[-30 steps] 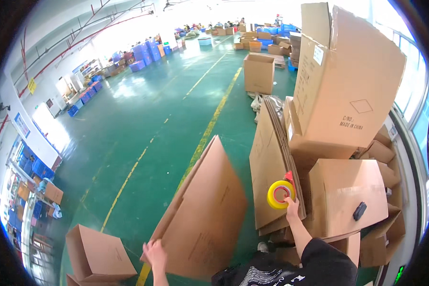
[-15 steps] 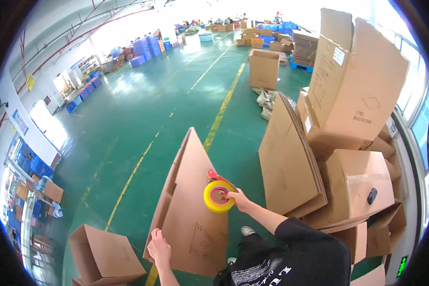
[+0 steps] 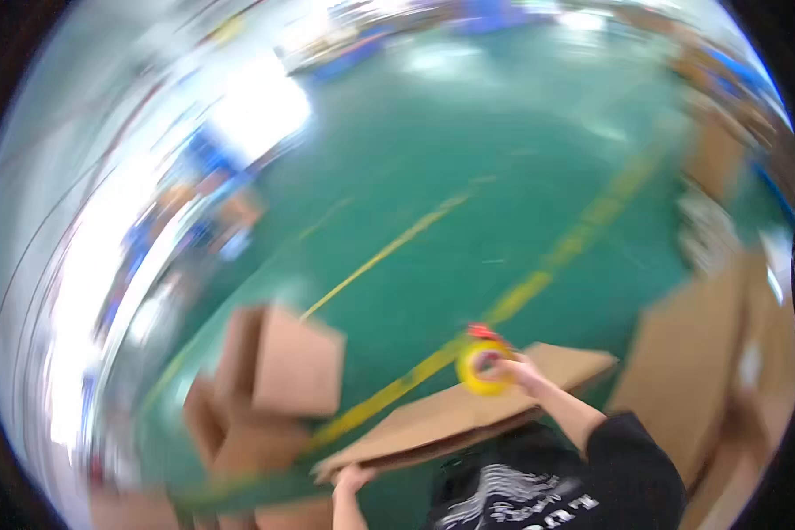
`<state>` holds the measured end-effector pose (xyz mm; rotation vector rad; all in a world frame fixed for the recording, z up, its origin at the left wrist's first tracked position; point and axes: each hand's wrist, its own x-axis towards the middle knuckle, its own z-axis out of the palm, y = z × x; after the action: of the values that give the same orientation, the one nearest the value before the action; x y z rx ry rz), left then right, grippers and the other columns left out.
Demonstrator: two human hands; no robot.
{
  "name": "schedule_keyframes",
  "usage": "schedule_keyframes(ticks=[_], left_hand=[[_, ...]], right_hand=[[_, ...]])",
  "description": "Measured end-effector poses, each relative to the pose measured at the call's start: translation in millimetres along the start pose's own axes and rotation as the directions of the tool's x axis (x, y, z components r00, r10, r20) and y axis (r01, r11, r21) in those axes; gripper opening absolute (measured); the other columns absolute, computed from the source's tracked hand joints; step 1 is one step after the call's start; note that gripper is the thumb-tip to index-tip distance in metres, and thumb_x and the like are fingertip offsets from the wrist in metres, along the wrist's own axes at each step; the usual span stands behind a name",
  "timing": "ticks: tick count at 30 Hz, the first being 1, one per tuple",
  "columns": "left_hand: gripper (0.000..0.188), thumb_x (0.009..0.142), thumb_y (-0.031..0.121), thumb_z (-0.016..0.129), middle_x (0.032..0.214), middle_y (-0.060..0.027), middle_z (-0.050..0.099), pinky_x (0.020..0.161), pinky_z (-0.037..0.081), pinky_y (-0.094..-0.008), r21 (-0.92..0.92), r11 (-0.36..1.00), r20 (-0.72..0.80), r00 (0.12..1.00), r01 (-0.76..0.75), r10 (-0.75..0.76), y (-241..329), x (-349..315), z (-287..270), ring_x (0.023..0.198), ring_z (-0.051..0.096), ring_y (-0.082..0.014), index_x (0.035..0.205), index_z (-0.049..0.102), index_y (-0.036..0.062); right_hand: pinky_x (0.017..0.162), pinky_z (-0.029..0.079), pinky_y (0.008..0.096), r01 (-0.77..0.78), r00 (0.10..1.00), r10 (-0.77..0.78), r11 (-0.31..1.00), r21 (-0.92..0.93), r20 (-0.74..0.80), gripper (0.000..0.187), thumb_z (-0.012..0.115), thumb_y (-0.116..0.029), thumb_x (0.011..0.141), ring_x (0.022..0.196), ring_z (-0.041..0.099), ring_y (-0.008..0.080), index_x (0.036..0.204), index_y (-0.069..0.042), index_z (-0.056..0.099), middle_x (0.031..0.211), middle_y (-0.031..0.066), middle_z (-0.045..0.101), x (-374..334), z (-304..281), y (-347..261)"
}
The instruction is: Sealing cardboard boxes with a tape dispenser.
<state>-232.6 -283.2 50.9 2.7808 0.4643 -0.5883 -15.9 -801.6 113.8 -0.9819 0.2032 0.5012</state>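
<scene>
My right hand point(image 3: 523, 374) grips a tape dispenser point(image 3: 479, 330) with a red head, loaded with a thick roll of yellow tape point(image 3: 478, 382). Below the roll lies a folded brown cardboard box point(image 3: 442, 419), its long narrow side stretching left to right in front of me. At the box's left end my left hand point(image 3: 353, 480) is closed on the edge. Part of the dispenser's handle is hidden in my right hand. Whether the tape touches the cardboard I cannot tell. The view is smeared by motion.
An upright cardboard carton point(image 3: 299, 362) stands to the left among other cartons. On the right lean large flattened cardboard sheets point(image 3: 676, 362). A yellow floor line point(image 3: 530, 287) crosses the green floor point(image 3: 415, 150). Blurred shelving and blue crates run along the far left.
My view has swung left. The cardboard box has tipped from a tall slanting position to lying lengthwise across my front. Both hands keep their hold, the right on the tape dispenser.
</scene>
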Motion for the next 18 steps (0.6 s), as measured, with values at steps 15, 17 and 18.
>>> schedule_keyframes(ticks=[15, 17, 18], left_hand=[[0.105, 0.062, 0.069, 0.068, 0.142, -0.0181, 0.040, 0.108, 0.012, -0.0722, -0.342, 0.755, -0.401, 0.640, 0.559, -0.655, 208, 43, -23, 0.137, 0.033, -0.0350, 0.138, 0.040, 0.0008], [0.105, 0.061, 0.066, 0.071, 0.143, -0.0167, 0.039, 0.108, 0.014, -0.0706, -0.339, 0.763, -0.461, 0.609, 0.551, -0.645, 211, 65, -30, 0.139, 0.028, -0.0354, 0.136, 0.041, 0.0003], [0.104, 0.060, 0.064, 0.072, 0.144, -0.0165, 0.038, 0.109, 0.015, -0.0696, -0.356, 0.776, -0.474, 0.615, 0.521, -0.630, 216, 75, -40, 0.139, 0.028, -0.0355, 0.136, 0.041, 0.0001]], right_hand=[[0.087, 0.051, 0.0338, -0.168, 0.984, 0.155, 0.972, -0.164, -0.089, 0.043, 0.055, -0.011, 0.075, 0.093, 0.062, 0.0228, 0.116, 0.003, 0.059, 0.104, 0.0102, 0.063, 3, -119, -7], [0.085, 0.051, 0.0363, -0.173, 0.984, 0.163, 0.968, -0.182, -0.072, 0.048, 0.056, -0.011, 0.074, 0.094, 0.062, 0.0230, 0.120, 0.001, 0.057, 0.103, 0.0093, 0.063, 22, -129, -23], [0.083, 0.052, 0.0373, -0.054, 0.994, 0.025, 0.954, -0.294, -0.104, 0.049, 0.057, -0.012, 0.073, 0.093, 0.062, 0.0233, 0.121, 0.001, 0.056, 0.103, 0.0086, 0.063, 33, -133, -25]])
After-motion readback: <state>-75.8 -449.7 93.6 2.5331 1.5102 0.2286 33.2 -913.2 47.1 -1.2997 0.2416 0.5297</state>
